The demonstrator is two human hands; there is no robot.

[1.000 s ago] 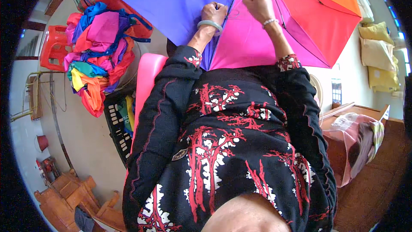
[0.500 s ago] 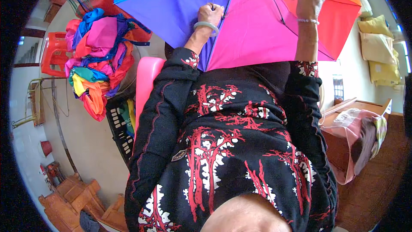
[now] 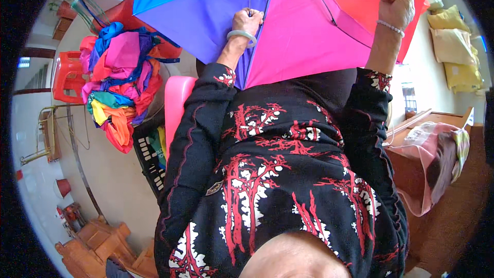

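A rainbow-coloured umbrella [image 3: 314,31] is spread across my lap, its thin dark ribs and struts showing. My left hand [image 3: 247,20], with a pale bangle at the wrist, pinches the umbrella at the rib between the purple and pink panels. A thin needle-like sliver [image 3: 250,2] sticks up from its fingers. Over the red panel at the right, my right hand [image 3: 397,6] is raised in a closed fist, a beaded bracelet on its wrist. Whatever that fist holds, if anything, is too fine or hidden to see.
To my left, a heap of multicoloured cloth [image 3: 121,77] lies beside a red plastic stool [image 3: 68,77]. A black crate [image 3: 149,157] stands below it, next to a pink chair arm [image 3: 177,105]. At the right are yellow sacks [image 3: 453,46] and a pink cloth [image 3: 419,159] over wooden furniture.
My right hand has moved outward to the right and slightly down, away from the left. The left hand keeps its pinch at the rib. The whole view has shifted a little.
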